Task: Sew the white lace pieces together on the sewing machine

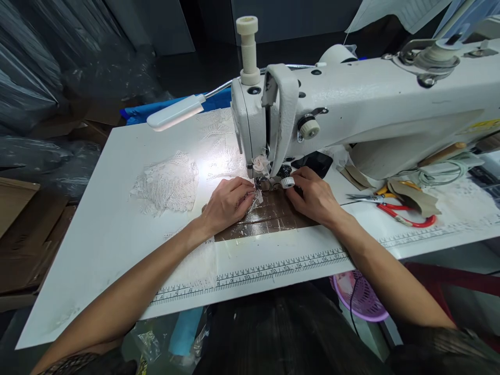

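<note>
A white sewing machine (pixel 250 120) stands over the table, its needle area between my hands. My left hand (pixel 230 204) is closed, thumb and fingers pinching a small piece of white lace (pixel 257 199) just left of the presser foot. On the other side, my right hand (pixel 315 197) is curled beside a white knob (pixel 287 182) low on the machine; its fingertips are partly hidden, and what they grip cannot be made out. Under both hands lies a brown, taped plate (pixel 265 221). A pale fabric rosette (pixel 260 163) hangs on the machine head above the needle.
Heaped white lace (pixel 167 182) lies on the white table (pixel 105 224), left of my hands. Red-handled scissors (pixel 410 221) and brown card scraps are at the right. A lamp (pixel 175 112) reaches over the table. A purple basket (pixel 365 302) sits below its front edge.
</note>
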`<action>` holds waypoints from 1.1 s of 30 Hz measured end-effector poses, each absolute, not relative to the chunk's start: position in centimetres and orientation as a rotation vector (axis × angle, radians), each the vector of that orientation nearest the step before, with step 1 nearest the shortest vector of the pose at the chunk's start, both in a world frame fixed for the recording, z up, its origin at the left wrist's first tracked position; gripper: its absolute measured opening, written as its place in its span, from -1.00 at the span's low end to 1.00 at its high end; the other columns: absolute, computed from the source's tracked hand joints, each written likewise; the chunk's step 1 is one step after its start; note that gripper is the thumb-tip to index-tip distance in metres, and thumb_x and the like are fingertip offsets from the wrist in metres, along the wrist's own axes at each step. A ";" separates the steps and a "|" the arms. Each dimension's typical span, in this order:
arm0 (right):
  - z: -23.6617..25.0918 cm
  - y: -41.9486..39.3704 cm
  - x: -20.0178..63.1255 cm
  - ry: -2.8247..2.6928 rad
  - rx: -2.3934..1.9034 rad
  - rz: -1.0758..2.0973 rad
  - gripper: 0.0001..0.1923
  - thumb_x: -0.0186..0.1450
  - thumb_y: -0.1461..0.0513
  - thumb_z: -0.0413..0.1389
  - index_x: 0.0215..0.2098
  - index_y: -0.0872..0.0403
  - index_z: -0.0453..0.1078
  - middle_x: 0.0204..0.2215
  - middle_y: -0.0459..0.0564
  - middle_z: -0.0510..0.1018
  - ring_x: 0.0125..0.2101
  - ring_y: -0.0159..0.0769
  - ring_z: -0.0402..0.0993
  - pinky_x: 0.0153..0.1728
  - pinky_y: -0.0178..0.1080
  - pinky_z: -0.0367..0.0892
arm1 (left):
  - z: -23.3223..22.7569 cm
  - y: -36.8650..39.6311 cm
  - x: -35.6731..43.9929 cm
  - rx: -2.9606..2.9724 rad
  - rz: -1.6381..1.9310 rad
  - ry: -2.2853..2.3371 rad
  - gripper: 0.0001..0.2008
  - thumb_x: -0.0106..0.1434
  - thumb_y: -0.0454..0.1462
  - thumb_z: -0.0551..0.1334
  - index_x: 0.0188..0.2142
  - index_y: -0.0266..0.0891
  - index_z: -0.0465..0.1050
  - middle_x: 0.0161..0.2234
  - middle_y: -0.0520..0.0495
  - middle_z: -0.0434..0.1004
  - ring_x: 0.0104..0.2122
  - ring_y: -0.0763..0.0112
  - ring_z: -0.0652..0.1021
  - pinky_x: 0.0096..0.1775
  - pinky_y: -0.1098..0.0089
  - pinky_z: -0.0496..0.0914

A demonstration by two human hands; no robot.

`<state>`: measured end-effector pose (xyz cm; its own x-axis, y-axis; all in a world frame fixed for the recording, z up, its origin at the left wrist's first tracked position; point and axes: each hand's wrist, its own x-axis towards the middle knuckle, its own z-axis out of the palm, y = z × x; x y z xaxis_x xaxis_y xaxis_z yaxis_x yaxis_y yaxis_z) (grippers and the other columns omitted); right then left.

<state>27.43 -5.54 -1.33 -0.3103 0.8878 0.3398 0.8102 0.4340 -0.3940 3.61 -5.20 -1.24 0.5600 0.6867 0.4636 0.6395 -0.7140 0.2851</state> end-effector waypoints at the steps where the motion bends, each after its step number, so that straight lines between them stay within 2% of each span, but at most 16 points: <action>1: -1.2 -5.4 27.9 -2.175 -1.451 0.191 -0.71 0.34 0.23 -0.03 -0.09 0.12 0.46 -0.15 0.12 0.45 -0.21 -0.18 0.40 -0.29 -0.20 0.33 | -1.1 -5.3 3.5 2.733 0.858 1.132 -0.83 0.31 -0.29 0.12 -0.31 -0.29 0.46 -0.32 -0.11 0.54 -0.29 0.36 0.52 -0.26 0.27 0.42; 4: -1.0 -5.0 29.7 -2.227 -1.481 0.201 -0.68 0.33 0.18 0.01 -0.03 0.13 0.43 -0.17 0.13 0.46 -0.20 -0.14 0.41 -0.26 -0.18 0.33 | -0.8 -5.5 2.8 2.856 0.738 0.889 -0.85 0.28 -0.28 0.15 -0.36 -0.31 0.44 -0.37 -0.10 0.51 -0.35 0.37 0.50 -0.31 0.29 0.43; 7: -1.3 -4.9 31.1 -2.353 -1.450 0.173 -0.65 0.33 0.13 0.03 -0.05 0.17 0.44 -0.22 0.16 0.46 -0.21 -0.11 0.40 -0.22 -0.15 0.34 | -1.1 -5.2 1.9 2.914 0.604 0.698 -0.83 0.33 -0.37 0.08 -0.28 -0.32 0.44 -0.25 -0.15 0.54 -0.25 0.38 0.52 -0.23 0.30 0.48; 11: -1.7 -5.4 31.7 -2.385 -1.419 0.013 -0.65 0.38 0.18 -0.12 -0.23 0.19 0.45 -0.28 0.20 0.45 -0.27 -0.12 0.38 -0.27 -0.14 0.31 | -1.6 -4.4 1.3 2.887 0.497 0.691 -0.72 0.34 -0.47 -0.01 -0.24 -0.28 0.47 -0.11 -0.20 0.54 -0.13 0.37 0.52 -0.16 0.29 0.50; 14: -1.5 -6.4 31.7 -2.270 -1.452 0.012 -0.66 0.38 0.16 -0.14 -0.39 0.13 0.37 -0.39 0.13 0.43 -0.38 -0.19 0.36 -0.35 -0.18 0.26 | -1.2 -4.1 1.5 2.764 0.575 0.655 -0.67 0.33 -0.46 -0.03 -0.16 -0.26 0.49 -0.11 -0.18 0.56 -0.10 0.37 0.52 -0.13 0.25 0.50; 17: -1.0 -8.0 31.4 -2.127 -1.463 0.350 -0.70 0.37 0.08 -0.08 -0.40 0.08 0.28 -0.51 -0.01 0.40 -0.49 -0.30 0.33 -0.43 -0.25 0.23 | -0.8 -4.3 2.2 2.578 0.718 0.729 -0.74 0.31 -0.37 0.07 -0.11 -0.25 0.48 -0.14 -0.14 0.58 -0.15 0.37 0.55 -0.13 0.24 0.50; 19: -0.9 -9.1 30.7 -2.090 -1.418 0.685 -0.73 0.38 0.05 -0.09 -0.32 0.06 0.23 -0.55 -0.07 0.42 -0.54 -0.34 0.34 -0.48 -0.29 0.24 | -0.8 -4.4 2.9 2.428 0.816 0.908 -0.82 0.25 -0.28 0.19 -0.18 -0.26 0.50 -0.22 -0.12 0.60 -0.29 0.40 0.56 -0.25 0.30 0.51; 21: -0.9 -9.8 29.6 -2.137 -1.348 0.840 -0.77 0.38 0.07 -0.11 -0.22 0.07 0.18 -0.52 -0.08 0.46 -0.55 -0.35 0.36 -0.50 -0.30 0.24 | -1.0 -4.5 3.5 2.272 0.885 1.106 -0.84 0.20 -0.22 0.26 -0.27 -0.27 0.48 -0.33 -0.08 0.60 -0.41 0.45 0.53 -0.35 0.36 0.47; 25: -1.1 -9.5 27.1 -2.361 -1.427 0.503 -0.69 0.37 0.05 -0.13 -0.11 0.11 0.20 -0.50 -0.04 0.48 -0.57 -0.30 0.34 -0.52 -0.29 0.14 | -1.5 -4.0 3.7 1.998 0.890 1.118 -0.75 0.21 -0.20 0.27 -0.17 -0.27 0.34 -0.35 -0.06 0.59 -0.36 0.43 0.56 -0.29 0.36 0.45; 28: -1.2 -8.1 25.9 -2.440 -1.474 0.283 -0.58 0.43 0.02 -0.26 -0.16 0.12 0.29 -0.53 0.01 0.48 -0.54 -0.26 0.37 -0.51 -0.28 0.08 | -1.4 -3.6 3.2 1.838 0.835 1.043 -0.67 0.22 -0.20 0.26 -0.08 -0.25 0.24 -0.30 -0.09 0.60 -0.33 0.42 0.57 -0.28 0.36 0.44; 33: -1.7 -6.2 24.5 -2.405 -1.576 0.088 -0.45 0.44 -0.01 -0.34 -0.20 0.13 0.36 -0.54 0.06 0.50 -0.57 -0.24 0.37 -0.52 -0.27 0.04 | -0.9 -3.1 2.5 1.666 0.752 0.957 -0.67 0.21 -0.21 0.26 -0.10 -0.27 0.24 -0.34 -0.08 0.56 -0.36 0.42 0.55 -0.36 0.40 0.42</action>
